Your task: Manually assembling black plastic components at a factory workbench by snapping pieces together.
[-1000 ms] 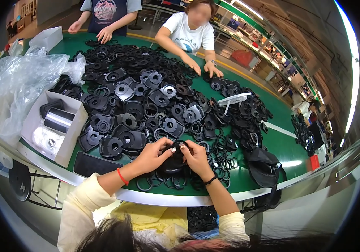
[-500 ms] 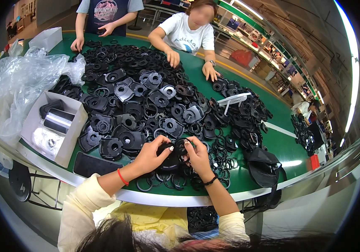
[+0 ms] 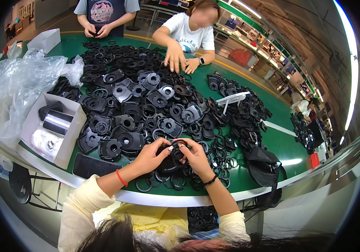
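Both my hands meet over the near edge of a green table (image 3: 287,145). My left hand (image 3: 150,156) and my right hand (image 3: 196,157) together grip one black plastic part (image 3: 172,158) with a round opening, fingertips pressing a black ring onto its top. Loose black rubber rings (image 3: 169,182) lie on the table just below my hands. A large heap of the same black plastic parts (image 3: 142,105) spreads across the table beyond them. A red band sits on my left wrist, a dark one on my right.
A white cardboard box (image 3: 69,138) with rolls and bagged pieces stands at my left, beside a dark phone (image 3: 92,166) and a clear plastic bag (image 3: 14,90). A black cap (image 3: 264,164) lies at right. Two other people (image 3: 188,35) handle parts across the table.
My hands stay on the same part, fingers shifting slightly on its top. The person opposite in white has moved both hands onto the pile; the other person pulled their hands together.
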Available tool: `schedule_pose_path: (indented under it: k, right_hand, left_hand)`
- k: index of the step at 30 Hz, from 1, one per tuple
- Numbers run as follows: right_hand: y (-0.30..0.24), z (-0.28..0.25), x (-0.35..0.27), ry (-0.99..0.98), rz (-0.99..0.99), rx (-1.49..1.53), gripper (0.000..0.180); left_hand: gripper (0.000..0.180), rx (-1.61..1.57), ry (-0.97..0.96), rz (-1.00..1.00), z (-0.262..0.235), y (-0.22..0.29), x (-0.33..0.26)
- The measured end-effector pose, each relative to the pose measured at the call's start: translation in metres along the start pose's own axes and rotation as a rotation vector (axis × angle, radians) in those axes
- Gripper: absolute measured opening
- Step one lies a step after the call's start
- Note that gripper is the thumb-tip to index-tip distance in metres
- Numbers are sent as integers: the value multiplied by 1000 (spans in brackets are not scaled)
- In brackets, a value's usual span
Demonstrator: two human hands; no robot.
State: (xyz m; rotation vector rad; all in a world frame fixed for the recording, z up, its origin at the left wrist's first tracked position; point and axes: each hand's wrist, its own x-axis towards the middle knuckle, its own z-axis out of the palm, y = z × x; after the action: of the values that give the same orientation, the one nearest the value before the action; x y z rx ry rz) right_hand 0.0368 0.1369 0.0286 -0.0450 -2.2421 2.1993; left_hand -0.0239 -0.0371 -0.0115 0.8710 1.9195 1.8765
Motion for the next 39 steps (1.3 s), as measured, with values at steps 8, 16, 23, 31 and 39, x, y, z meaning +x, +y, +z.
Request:
schedule_pose_path:
  k: [8,16,23,31,39]
  right_hand:
    - [-4,4,-3,63,43,-23,21]
    - [5,-4,-1,44,67,118,22]
    - [9,-5,3,-9,78,241,19]
    - [6,-5,2,10,82,255,18]
    - [16,-18,10,223,-81,214,16]
  left_hand:
    - [21,50,-15,19,-4,13,1]
    - [19,32,59,18,-2,10,2]
    - [22,-89,18,-77,-3,9,2]
    - [24,111,37,-14,-3,12,2]
    - [23,94,41,-41,-3,13,1]
